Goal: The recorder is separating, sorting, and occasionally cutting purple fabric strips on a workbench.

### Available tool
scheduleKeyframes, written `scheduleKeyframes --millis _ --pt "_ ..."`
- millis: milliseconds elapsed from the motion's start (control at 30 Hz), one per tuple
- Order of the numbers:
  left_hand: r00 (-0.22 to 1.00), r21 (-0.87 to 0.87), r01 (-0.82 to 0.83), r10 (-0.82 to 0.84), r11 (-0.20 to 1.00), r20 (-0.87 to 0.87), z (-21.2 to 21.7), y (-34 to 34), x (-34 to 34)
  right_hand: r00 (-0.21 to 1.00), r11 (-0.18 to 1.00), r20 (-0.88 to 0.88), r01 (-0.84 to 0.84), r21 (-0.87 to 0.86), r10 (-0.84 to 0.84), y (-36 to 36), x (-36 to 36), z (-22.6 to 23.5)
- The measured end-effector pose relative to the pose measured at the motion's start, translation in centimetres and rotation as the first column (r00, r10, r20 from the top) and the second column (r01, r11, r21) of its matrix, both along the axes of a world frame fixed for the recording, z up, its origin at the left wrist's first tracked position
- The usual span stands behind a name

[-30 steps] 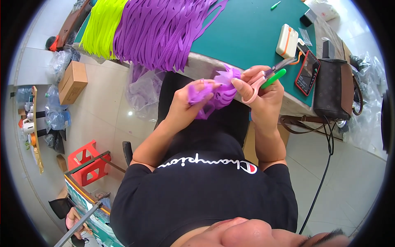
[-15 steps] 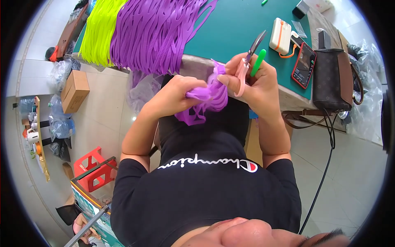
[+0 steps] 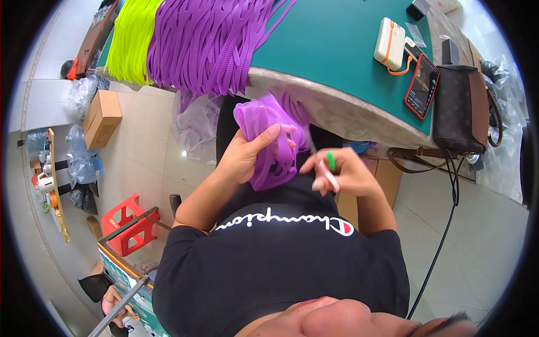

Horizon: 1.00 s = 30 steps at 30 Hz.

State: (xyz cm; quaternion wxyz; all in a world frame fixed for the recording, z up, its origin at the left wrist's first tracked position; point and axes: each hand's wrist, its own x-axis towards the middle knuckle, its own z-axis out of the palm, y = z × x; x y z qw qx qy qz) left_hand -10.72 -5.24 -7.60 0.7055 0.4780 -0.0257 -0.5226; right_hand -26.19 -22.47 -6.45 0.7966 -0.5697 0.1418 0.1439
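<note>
My left hand [image 3: 247, 151] is closed around a looped bundle of purple rubbery straps [image 3: 269, 175], held over my lap just off the table's near edge. The bundle's loops hang below and beyond my fingers. To the right of it, my right hand [image 3: 349, 175] is closed on scissors with pale pink handles [image 3: 327, 175]. Their blades point away toward the bundle and are smeared by motion, so I cannot tell whether they touch it. A slim green piece [image 3: 331, 161] also shows at the fingers of that hand.
On the green-topped table [image 3: 325, 50] lie many purple straps [image 3: 202, 45] and yellow-green straps [image 3: 130, 42]. At right are a white power bank [image 3: 389, 44], a phone [image 3: 421, 87] and a brown bag [image 3: 457, 112]. A red stool [image 3: 128, 224] and a cardboard box [image 3: 103, 119] stand at left.
My hands have moved apart and nearer to me. The left now holds the purple bundle more upright and spread out, while the right has let go of it and swung the scissors lower.
</note>
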Motion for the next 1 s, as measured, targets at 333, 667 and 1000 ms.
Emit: scheduleKeyframes --millis 333,667,1000 --pt "0.996 -0.112 -0.091 0.089 0.99 -0.018 -2.0 1.0 -2.0 0.992 0.992 -0.04 -0.121 0.039 0.123 0.3 -1.6 -3.3" --pt "0.993 -0.093 -0.018 0.029 0.996 0.111 -1.1 1.2 -2.3 0.985 0.967 -0.054 -0.172 -0.186 0.165 -0.1 -1.8 -2.5" --pt "0.981 -0.128 0.018 0.007 0.992 0.192 -1.1 1.5 -2.3 0.984 0.926 0.011 -0.164 -0.341 0.178 0.4 -1.4 -2.1"
